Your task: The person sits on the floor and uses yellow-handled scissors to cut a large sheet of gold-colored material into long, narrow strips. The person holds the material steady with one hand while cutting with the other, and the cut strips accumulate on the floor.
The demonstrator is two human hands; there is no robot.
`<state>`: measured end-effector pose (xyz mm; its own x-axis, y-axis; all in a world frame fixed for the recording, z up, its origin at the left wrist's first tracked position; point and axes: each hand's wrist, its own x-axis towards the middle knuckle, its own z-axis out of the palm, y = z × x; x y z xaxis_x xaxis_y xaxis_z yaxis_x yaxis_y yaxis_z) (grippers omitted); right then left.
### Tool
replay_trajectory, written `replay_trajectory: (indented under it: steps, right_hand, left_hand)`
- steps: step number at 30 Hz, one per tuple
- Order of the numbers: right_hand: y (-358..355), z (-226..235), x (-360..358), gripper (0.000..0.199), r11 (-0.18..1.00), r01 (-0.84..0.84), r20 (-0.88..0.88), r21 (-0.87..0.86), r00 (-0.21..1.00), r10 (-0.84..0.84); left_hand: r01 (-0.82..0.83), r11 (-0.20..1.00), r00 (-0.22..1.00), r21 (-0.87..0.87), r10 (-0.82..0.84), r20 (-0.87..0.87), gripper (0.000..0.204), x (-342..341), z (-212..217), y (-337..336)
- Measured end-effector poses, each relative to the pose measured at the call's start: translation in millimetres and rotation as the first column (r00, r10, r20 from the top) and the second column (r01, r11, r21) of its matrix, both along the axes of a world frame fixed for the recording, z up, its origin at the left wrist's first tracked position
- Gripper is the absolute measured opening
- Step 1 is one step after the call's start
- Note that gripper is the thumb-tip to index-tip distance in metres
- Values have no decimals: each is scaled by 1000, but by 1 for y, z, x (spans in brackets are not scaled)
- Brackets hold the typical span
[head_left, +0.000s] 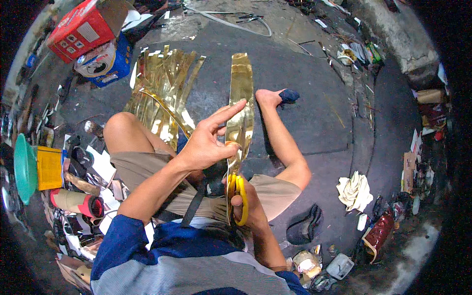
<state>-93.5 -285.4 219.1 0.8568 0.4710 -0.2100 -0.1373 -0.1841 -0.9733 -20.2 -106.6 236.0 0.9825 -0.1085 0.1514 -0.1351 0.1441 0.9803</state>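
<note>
A long, shiny gold foil strip (241,73) stands up in front of me, its far end pointing away. My left hand (209,140) holds it near the middle, with the thumb and index finger lying against its face. Yellow-handled scissors (239,199) are in my right hand (253,204), close to my lap, at the strip's near end. Their blades are mostly hidden, so I cannot tell whether they touch the foil. Many more gold strips (157,113) lie in a loose pile on the floor beyond my left knee.
A red box (86,29) sits above a blue box (105,61) at the far left. Near left are a green basin (24,167), a yellow container (49,168) and scattered paper. A cream cloth (355,191) and a dark cap (305,226) lie on the grey floor to the right.
</note>
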Motion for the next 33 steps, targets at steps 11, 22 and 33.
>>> replay_trajectory:
  steps: [11, 22, 33]
  right_hand:
    - [-10, -19, -13, 41, 999, 38, -111, -3, 993, -38]
    - [-16, -21, -11, 47, 999, -45, 12, -11, 999, 45]
    - [-4, -3, -11, 78, 999, 40, 66, -29, 997, -38]
  left_hand:
    - [12, 996, 996, -83, -19, -88, 82, 2, -9, 0]
    - [-23, 999, 999, -33, 21, -38, 80, 13, 4, 5]
    - [-31, 993, 999, -117, 27, -33, 81, 3, -2, 0]
